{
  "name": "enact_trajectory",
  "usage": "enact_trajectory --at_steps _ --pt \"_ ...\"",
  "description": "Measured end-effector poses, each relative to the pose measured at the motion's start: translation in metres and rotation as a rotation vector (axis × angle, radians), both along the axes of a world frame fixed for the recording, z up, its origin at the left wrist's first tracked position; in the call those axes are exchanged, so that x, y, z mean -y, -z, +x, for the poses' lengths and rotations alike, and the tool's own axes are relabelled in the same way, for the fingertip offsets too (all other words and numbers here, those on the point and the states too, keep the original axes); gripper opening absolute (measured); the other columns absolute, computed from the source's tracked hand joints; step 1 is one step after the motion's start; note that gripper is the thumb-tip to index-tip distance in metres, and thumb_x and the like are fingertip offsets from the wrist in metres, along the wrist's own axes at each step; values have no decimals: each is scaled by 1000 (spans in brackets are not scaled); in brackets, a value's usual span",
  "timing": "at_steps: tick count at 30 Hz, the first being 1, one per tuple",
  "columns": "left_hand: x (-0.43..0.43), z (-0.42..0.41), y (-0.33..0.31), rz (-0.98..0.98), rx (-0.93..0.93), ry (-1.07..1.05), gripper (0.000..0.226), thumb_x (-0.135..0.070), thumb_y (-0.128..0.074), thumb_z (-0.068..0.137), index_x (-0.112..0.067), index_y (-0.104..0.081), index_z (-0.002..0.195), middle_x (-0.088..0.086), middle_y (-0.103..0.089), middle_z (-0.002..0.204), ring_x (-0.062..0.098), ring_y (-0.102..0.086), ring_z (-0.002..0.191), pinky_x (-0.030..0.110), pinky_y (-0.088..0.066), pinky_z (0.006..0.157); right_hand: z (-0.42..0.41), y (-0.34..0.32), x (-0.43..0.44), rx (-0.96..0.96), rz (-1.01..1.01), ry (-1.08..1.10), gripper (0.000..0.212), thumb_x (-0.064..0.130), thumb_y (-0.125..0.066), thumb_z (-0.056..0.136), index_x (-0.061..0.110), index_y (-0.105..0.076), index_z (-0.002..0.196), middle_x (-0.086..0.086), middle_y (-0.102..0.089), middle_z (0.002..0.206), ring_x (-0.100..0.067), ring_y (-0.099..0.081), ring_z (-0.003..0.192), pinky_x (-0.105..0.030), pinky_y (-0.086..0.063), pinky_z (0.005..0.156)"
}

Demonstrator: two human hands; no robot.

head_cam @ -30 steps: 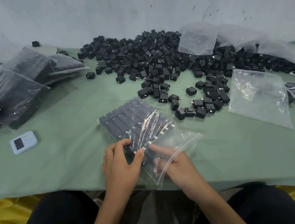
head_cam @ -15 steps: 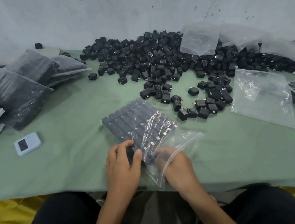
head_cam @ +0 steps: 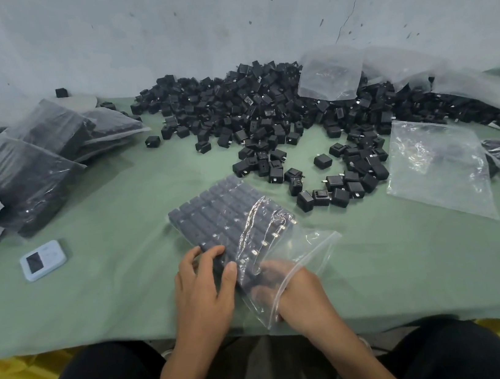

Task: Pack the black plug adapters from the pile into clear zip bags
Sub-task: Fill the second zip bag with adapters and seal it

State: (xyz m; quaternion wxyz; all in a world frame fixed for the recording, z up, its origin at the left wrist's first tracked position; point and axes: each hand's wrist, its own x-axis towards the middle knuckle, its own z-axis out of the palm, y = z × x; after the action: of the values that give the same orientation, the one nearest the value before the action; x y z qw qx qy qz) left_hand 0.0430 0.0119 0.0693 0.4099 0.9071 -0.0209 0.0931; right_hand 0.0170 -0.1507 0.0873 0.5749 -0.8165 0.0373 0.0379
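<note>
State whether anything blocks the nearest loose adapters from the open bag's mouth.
Yes: the right hand sits inside the mouth of the bag, under its film. Otherwise only bare cloth separates the loose adapters from it.

Cool, even, moderately bright light seems to come from the upper left. It casts only soft shadows, such as the faint one on the green desk [head_cam: 127,287] to the right of the filled bags [head_cam: 31,175]. White glare streaks cross the part-filled zip bag [head_cam: 256,220] and speckle the empty bag [head_cam: 431,163]. The right hand [head_cam: 292,292], partly inside the plastic, is smeared by motion blur, while the left hand [head_cam: 201,286] is sharper. The desk's near edge bows and the corners stretch. The adapter pile [head_cam: 263,107] loses detail in its blackness.
</note>
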Motion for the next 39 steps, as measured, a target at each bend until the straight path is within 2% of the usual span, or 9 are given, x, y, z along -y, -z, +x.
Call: enact_trajectory --at_steps 4,10,15,19,25,29,33,36,39 --pt "0 2 0 -1 -32 -18 38 -44 -57 95 -36 -55 132 3 -34 147 24 -34 135 43 -30 114 -1 3 0 29 0 20 15 31 -72 81 43 -71 91 -12 -72 80 -32 -66 55 -38 -58 53" --pt "17 7 -4 -37 -78 -116 42 -58 -66 82 -42 -52 119 -3 -34 140 22 -34 128 37 -30 111 1 2 2 -22 -103 -8 12 37 -69 81 39 -70 92 -6 -71 75 -19 -66 52 -38 -59 57" --pt "18 8 -1 -16 -65 -123 46 -64 -64 79 -43 -49 118 -2 -32 141 25 -33 131 39 -30 111 -11 -11 14 -27 21 -137 29 8 -63 88 32 -74 102 0 -75 93 -18 -72 82 -34 -60 74" --pt "17 9 -1 -24 -70 -122 46 -63 -66 79 -44 -49 117 -4 -31 141 25 -33 132 39 -30 111 -27 -29 68 -107 105 -46 29 -5 -63 89 19 -79 83 -4 -72 76 -13 -67 62 -26 -56 57" --pt "19 7 -2 -12 -67 -124 48 -59 -67 82 -39 -51 122 -2 -31 142 24 -32 131 38 -29 112 42 -67 124 182 -186 252 18 13 -66 91 29 -74 90 8 -71 83 -9 -63 70 -27 -54 62" --pt "18 6 -2 -5 -60 -123 47 -57 -67 82 -39 -51 122 0 -32 141 25 -33 130 39 -30 112 109 -43 107 161 -753 194 31 38 -64 94 25 -60 122 3 -62 113 -21 -61 103 -34 -47 84" --pt "17 7 -1 -10 -48 -111 47 -58 -66 82 -40 -50 121 -1 -33 141 23 -33 128 37 -31 110 134 -21 95 98 -1014 152 34 40 -60 95 21 -53 123 -5 -59 116 -32 -63 100 -41 -52 83" --pt "16 7 0 -3 -41 -111 46 -59 -67 82 -40 -50 121 -2 -33 141 22 -34 128 34 -31 107 131 -20 101 142 -945 191 30 36 -60 96 25 -49 121 0 -63 111 -28 -62 92 -37 -46 72" --pt "16 8 2 -5 -37 -106 46 -61 -64 82 -42 -48 121 -2 -32 141 22 -33 128 35 -31 108 102 -28 118 169 -567 239 21 41 -64 92 33 -53 108 10 -63 99 -17 -60 84 -34 -46 71"
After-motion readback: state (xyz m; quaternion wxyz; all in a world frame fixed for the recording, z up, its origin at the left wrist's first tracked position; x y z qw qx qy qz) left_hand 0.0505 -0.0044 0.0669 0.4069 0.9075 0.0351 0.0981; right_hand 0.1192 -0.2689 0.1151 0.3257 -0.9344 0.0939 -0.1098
